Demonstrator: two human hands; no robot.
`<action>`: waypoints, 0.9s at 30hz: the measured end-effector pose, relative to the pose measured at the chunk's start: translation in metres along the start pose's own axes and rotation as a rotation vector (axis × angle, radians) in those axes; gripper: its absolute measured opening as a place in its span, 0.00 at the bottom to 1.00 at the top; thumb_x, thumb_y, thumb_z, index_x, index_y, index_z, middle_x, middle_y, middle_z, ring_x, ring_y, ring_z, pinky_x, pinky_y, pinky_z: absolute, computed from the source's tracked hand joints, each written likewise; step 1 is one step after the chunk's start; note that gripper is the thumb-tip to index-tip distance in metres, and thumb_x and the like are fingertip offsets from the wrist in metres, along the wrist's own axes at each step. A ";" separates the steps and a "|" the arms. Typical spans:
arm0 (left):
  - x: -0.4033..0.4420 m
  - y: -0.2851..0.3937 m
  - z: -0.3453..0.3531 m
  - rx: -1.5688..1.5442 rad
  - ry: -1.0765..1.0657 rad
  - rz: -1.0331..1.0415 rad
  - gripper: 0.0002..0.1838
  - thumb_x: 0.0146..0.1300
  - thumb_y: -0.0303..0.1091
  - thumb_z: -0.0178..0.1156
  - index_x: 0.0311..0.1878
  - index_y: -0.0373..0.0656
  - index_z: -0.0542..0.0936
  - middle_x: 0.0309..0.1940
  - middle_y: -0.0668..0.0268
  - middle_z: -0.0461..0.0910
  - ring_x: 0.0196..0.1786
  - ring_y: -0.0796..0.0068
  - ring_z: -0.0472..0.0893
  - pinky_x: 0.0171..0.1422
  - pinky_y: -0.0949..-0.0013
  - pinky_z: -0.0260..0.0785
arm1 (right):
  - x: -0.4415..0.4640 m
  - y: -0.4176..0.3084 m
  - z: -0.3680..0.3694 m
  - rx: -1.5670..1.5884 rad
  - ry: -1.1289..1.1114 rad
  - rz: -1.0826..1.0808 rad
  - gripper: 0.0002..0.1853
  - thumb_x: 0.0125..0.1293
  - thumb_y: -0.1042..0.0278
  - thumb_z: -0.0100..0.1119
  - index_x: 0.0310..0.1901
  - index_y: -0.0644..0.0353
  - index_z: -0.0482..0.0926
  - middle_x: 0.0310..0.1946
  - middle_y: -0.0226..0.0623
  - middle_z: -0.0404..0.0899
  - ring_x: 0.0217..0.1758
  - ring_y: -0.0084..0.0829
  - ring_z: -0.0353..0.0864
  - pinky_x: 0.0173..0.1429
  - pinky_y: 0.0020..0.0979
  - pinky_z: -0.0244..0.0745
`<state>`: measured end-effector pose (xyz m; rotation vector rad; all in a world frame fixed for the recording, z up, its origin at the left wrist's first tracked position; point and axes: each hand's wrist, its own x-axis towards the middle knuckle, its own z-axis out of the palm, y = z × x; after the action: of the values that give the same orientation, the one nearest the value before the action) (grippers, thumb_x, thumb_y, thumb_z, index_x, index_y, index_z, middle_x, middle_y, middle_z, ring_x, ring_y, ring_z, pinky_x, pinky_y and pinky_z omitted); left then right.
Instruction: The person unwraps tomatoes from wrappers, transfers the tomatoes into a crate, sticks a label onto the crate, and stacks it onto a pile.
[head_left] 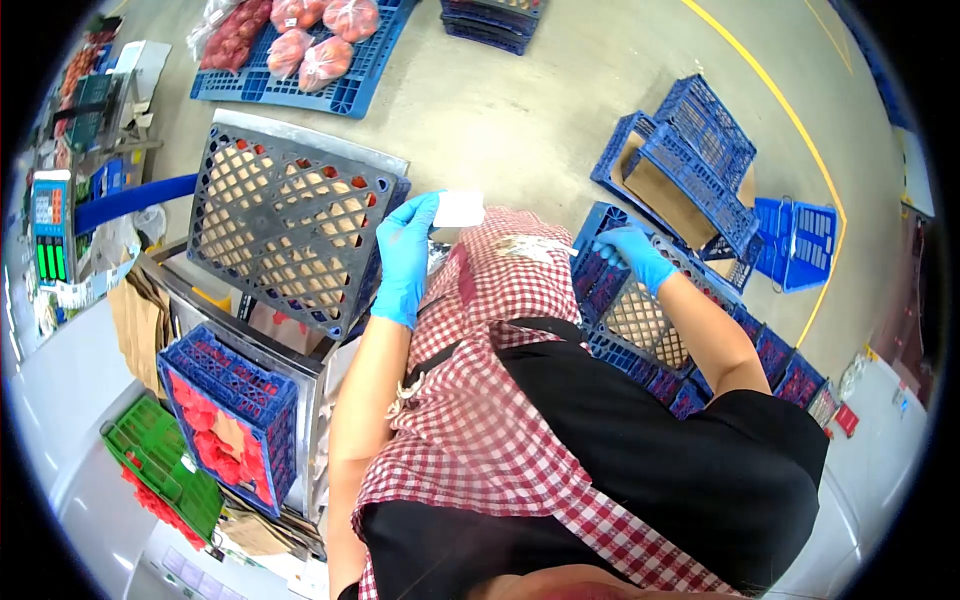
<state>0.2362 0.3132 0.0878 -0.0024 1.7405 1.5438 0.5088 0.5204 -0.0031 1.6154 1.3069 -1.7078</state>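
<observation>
My left hand [404,256], in a blue glove, pinches a small white label [460,209] between thumb and fingers. Beside it, a black lattice crate [270,225] sits on a metal-topped stand, with pale and red contents showing through the openings. My right hand [637,256], also blue-gloved, is held out over a blue crate [598,222]. Its fingers are curled together; whatever they hold, if anything, cannot be made out. Below that hand, pale contents show through another lattice crate [640,325].
A blue pallet [345,98] carries bagged red produce [325,62]. Stacked blue crates [700,130] and a blue basket [797,243] stand at right. On the left are a scale display [50,225], a blue crate of red packs [230,410] and a green crate [165,465].
</observation>
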 end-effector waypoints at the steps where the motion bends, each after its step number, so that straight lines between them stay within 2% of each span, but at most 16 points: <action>1: -0.002 0.002 -0.005 -0.030 0.023 -0.022 0.12 0.63 0.33 0.59 0.45 0.35 0.81 0.38 0.63 0.83 0.40 0.77 0.80 0.46 0.74 0.72 | 0.000 -0.001 -0.003 0.022 0.031 -0.029 0.10 0.60 0.63 0.56 0.29 0.59 0.82 0.19 0.29 0.78 0.18 0.20 0.73 0.19 0.22 0.63; 2: -0.003 0.004 -0.010 -0.060 0.047 -0.043 0.12 0.64 0.33 0.59 0.44 0.35 0.81 0.38 0.64 0.83 0.40 0.77 0.80 0.46 0.74 0.72 | -0.004 -0.007 -0.002 0.044 0.060 -0.060 0.08 0.59 0.65 0.56 0.29 0.59 0.82 0.19 0.29 0.78 0.18 0.21 0.73 0.19 0.22 0.63; 6: -0.006 -0.001 -0.029 -0.209 0.108 -0.025 0.12 0.64 0.35 0.58 0.44 0.36 0.81 0.37 0.65 0.82 0.39 0.78 0.80 0.46 0.74 0.72 | -0.006 -0.035 0.025 0.026 0.057 -0.323 0.08 0.59 0.68 0.57 0.36 0.61 0.82 0.26 0.30 0.80 0.25 0.20 0.74 0.29 0.22 0.68; 8: -0.006 -0.005 -0.040 -0.245 0.152 -0.044 0.13 0.65 0.36 0.58 0.45 0.37 0.81 0.39 0.66 0.82 0.41 0.78 0.79 0.46 0.73 0.71 | -0.033 -0.073 0.053 -0.065 -0.098 -0.411 0.14 0.60 0.70 0.57 0.47 0.63 0.80 0.35 0.33 0.81 0.36 0.20 0.75 0.42 0.21 0.72; 9: -0.008 -0.005 -0.043 -0.285 0.164 -0.061 0.13 0.65 0.36 0.58 0.46 0.37 0.81 0.39 0.66 0.82 0.41 0.78 0.79 0.46 0.73 0.71 | -0.049 -0.091 0.072 -0.051 -0.187 -0.512 0.18 0.61 0.68 0.57 0.52 0.62 0.77 0.39 0.33 0.80 0.40 0.21 0.76 0.47 0.22 0.72; 11: -0.012 -0.004 -0.050 -0.321 0.145 -0.085 0.13 0.64 0.37 0.59 0.46 0.38 0.80 0.40 0.66 0.81 0.42 0.77 0.79 0.46 0.73 0.71 | -0.071 -0.122 0.112 0.085 -0.412 -0.546 0.21 0.62 0.66 0.58 0.57 0.63 0.73 0.41 0.32 0.78 0.43 0.22 0.76 0.51 0.23 0.71; 12: -0.015 -0.002 -0.052 -0.326 0.140 -0.093 0.13 0.64 0.37 0.59 0.46 0.38 0.80 0.40 0.66 0.81 0.42 0.77 0.79 0.46 0.73 0.71 | -0.081 -0.135 0.130 0.112 -0.454 -0.538 0.19 0.63 0.66 0.58 0.55 0.64 0.74 0.41 0.33 0.79 0.43 0.22 0.76 0.51 0.25 0.71; 14: -0.020 0.005 -0.056 -0.329 0.129 -0.105 0.13 0.64 0.37 0.59 0.46 0.38 0.80 0.39 0.66 0.81 0.41 0.77 0.78 0.45 0.74 0.71 | -0.088 -0.149 0.160 -0.061 -0.557 -0.656 0.17 0.65 0.63 0.56 0.53 0.63 0.76 0.42 0.33 0.79 0.43 0.22 0.75 0.49 0.24 0.70; 19: -0.025 0.005 -0.074 -0.317 0.184 -0.052 0.14 0.62 0.37 0.61 0.43 0.35 0.81 0.34 0.63 0.82 0.35 0.78 0.79 0.39 0.76 0.71 | -0.091 -0.159 0.186 -0.071 -0.521 -0.703 0.13 0.65 0.66 0.58 0.45 0.66 0.79 0.35 0.32 0.80 0.37 0.21 0.76 0.45 0.23 0.71; 23: -0.036 0.021 -0.080 -0.333 0.172 0.034 0.15 0.62 0.37 0.61 0.45 0.34 0.80 0.36 0.62 0.82 0.37 0.77 0.80 0.42 0.75 0.71 | -0.109 -0.173 0.191 0.043 -0.549 -0.639 0.10 0.64 0.68 0.58 0.42 0.66 0.80 0.32 0.31 0.79 0.36 0.20 0.75 0.44 0.23 0.71; 27: -0.042 0.027 -0.091 -0.352 0.144 0.049 0.15 0.62 0.36 0.61 0.45 0.34 0.80 0.37 0.62 0.82 0.38 0.76 0.80 0.45 0.73 0.71 | -0.115 -0.182 0.196 -0.034 -0.557 -0.729 0.09 0.63 0.70 0.59 0.42 0.66 0.80 0.33 0.31 0.79 0.36 0.19 0.75 0.44 0.22 0.71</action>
<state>0.2030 0.2236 0.1279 -0.2548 1.5632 1.9088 0.2817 0.4043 0.1369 0.5499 1.6956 -2.2880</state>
